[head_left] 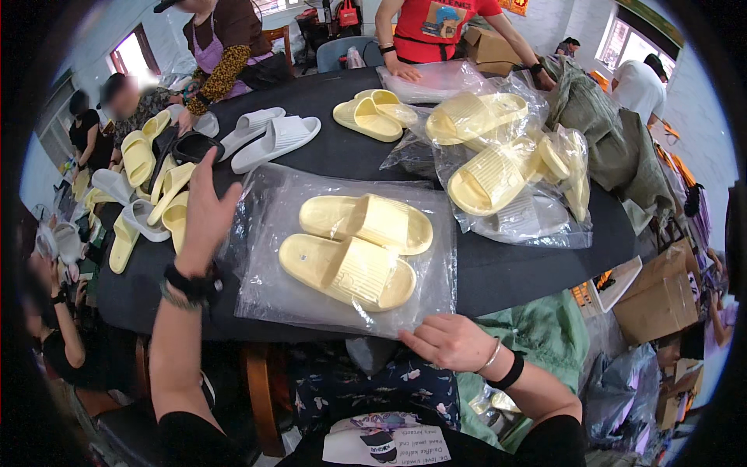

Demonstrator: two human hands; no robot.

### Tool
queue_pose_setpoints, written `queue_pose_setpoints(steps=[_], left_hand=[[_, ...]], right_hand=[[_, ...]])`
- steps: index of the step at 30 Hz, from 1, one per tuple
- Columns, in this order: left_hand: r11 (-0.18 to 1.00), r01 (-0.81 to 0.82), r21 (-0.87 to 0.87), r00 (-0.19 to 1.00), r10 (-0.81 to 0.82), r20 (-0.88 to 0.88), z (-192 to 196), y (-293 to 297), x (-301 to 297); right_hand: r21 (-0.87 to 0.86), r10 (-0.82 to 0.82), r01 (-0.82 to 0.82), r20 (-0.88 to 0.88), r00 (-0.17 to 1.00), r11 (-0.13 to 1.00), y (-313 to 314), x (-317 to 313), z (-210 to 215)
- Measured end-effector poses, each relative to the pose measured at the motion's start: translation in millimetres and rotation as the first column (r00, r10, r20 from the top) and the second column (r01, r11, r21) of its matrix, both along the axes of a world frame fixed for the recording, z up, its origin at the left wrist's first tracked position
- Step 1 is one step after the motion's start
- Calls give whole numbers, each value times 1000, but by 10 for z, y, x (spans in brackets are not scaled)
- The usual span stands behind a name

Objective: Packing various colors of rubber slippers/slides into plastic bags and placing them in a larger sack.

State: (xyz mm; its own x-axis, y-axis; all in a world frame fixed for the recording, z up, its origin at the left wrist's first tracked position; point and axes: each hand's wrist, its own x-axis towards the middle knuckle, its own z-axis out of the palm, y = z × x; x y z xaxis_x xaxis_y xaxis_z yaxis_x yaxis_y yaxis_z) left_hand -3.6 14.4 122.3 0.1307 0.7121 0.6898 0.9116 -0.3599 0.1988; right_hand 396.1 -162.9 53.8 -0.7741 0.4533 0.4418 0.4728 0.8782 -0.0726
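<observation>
A pair of pale yellow slippers (348, 271) lies side by side, toes to the right, at a clear plastic bag (264, 300) on the table before me. Plastic glints over their straps, so they look at least partly inside the bag. My left hand (204, 222) is raised beside the bag's left edge, fingers spread and holding nothing. At the bag's near right corner, my right hand (450, 342) has curled fingers, with thumb and forefinger closed on the plastic edge.
Bagged yellow slippers (490, 175) are piled to the right. White slippers (276, 144) and unbagged yellow slippers (366, 118) lie farther back. Mixed loose slippers (140, 159) crowd the left. Across the dark table (529, 272) stand other people, one in a red shirt (436, 27). Cardboard boxes (661, 292) stand at right.
</observation>
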Motion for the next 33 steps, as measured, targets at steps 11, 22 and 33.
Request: queue_pose_setpoints(steps=[11, 22, 33], left_hand=[[681, 659, -319, 634, -732, -251, -655, -1541, 1635], [701, 621, -352, 651, -711, -268, -957, -1598, 1666], [712, 604, -358, 702, -688, -184, -874, -1638, 1730]], right_hand=[[-128, -599, 586, -117, 792, 800, 1140, 374, -89], [6, -681, 705, 266, 682, 709, 1570, 117, -201], [-24, -626, 711, 454, 634, 703, 1765, 135, -205]])
